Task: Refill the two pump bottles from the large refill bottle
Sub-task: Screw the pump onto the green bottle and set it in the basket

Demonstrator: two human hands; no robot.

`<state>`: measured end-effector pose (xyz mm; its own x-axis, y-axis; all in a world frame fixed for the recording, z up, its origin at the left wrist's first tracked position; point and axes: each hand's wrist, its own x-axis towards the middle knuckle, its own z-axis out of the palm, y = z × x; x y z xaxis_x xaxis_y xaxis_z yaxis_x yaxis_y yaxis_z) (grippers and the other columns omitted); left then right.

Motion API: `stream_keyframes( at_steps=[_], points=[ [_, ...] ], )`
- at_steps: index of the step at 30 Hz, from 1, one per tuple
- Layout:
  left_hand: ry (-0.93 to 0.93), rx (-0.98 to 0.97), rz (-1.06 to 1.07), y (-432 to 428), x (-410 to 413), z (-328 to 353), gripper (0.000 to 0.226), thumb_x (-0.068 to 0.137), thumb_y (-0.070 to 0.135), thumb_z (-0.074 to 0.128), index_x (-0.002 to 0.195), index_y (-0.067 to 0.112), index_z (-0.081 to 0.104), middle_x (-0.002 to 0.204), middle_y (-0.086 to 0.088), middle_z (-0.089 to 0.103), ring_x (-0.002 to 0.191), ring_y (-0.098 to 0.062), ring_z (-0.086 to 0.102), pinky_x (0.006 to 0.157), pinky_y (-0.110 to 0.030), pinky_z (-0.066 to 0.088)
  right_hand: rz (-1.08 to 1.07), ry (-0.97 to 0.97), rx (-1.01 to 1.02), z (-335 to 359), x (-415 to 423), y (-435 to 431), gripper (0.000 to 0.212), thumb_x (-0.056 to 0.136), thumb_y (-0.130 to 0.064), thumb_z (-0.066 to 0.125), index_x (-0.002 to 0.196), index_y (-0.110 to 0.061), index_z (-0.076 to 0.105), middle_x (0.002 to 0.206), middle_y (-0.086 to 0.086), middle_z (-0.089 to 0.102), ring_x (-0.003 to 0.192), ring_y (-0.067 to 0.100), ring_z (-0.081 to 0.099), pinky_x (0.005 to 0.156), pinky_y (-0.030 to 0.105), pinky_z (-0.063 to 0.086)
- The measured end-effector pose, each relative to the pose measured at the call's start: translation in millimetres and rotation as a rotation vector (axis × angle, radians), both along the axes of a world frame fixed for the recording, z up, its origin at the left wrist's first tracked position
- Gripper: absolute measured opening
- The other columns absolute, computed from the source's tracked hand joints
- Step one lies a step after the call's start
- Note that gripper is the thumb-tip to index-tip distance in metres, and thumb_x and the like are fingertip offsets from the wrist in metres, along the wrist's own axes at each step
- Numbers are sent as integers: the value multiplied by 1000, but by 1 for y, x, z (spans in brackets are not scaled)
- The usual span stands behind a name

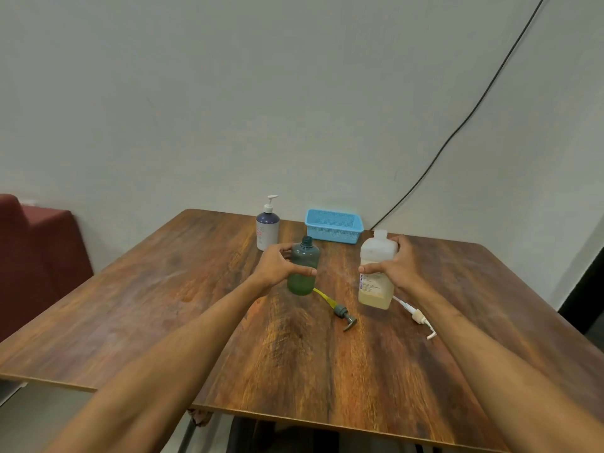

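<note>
My left hand (276, 266) grips a dark green translucent bottle (303, 282) that stands upright with an open neck and green liquid in its lower part. My right hand (394, 266) holds a large whitish bottle (376, 289) of pale yellow liquid, also without a top, about half full. A grey pump head with a yellow tube (340, 310) lies on the table between the two bottles. A white pump head with its tube (418, 317) lies to the right of the whitish bottle. A third bottle, white with a purple top and a white pump (267, 227), stands further back.
A light blue mesh basket (333, 225) sits at the table's far edge by the wall. A black cable (457, 129) runs down the wall behind it. A dark red seat (36, 256) stands to the left of the wooden table (163, 305).
</note>
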<state>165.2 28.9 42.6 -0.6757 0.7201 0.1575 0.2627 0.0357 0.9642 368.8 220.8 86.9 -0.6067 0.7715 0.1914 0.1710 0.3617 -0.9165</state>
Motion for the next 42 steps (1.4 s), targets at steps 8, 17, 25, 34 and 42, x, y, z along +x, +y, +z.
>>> stream_keyframes(
  at_steps=[8, 17, 25, 34, 42],
  points=[
    [-3, -15, 40, 1, 1, -15, 85, 47, 35, 99, 124, 16, 68, 117, 2, 71, 112, -17, 64, 94, -44, 58, -31, -23, 10, -12, 6, -2, 83, 58, -1, 94, 124, -4, 43, 108, 5, 55, 86, 12, 55, 58, 25, 44],
    [9, -51, 69, 0, 1, -31, 95, 37, 49, 97, 122, 18, 69, 116, 7, 72, 111, -11, 64, 95, -39, 57, -83, -31, 8, -30, 7, -1, 86, 53, -3, 96, 121, -7, 43, 110, 7, 56, 93, 20, 57, 59, 26, 43],
    [-9, -88, 103, 3, 0, -39, 92, 43, 38, 100, 127, 18, 66, 123, 5, 68, 116, -14, 60, 98, -40, 54, -96, -26, -1, -42, 8, 4, 88, 51, -5, 97, 121, -8, 43, 111, 6, 55, 101, 25, 57, 61, 25, 43],
    [-17, -76, 119, 3, 1, -50, 93, 41, 35, 101, 125, 16, 67, 120, 4, 69, 115, -14, 60, 100, -38, 53, -111, -29, 24, -42, 12, 3, 88, 52, -8, 98, 121, -9, 44, 111, 4, 55, 98, 21, 56, 60, 22, 42],
    [-49, -85, 62, 0, 4, -53, 79, 53, 23, 98, 124, 19, 63, 120, 7, 65, 112, -11, 58, 88, -23, 50, -106, -3, -5, -47, 20, 3, 89, 57, -8, 97, 127, -9, 41, 114, 5, 54, 96, 18, 55, 60, 19, 42]
  ],
)
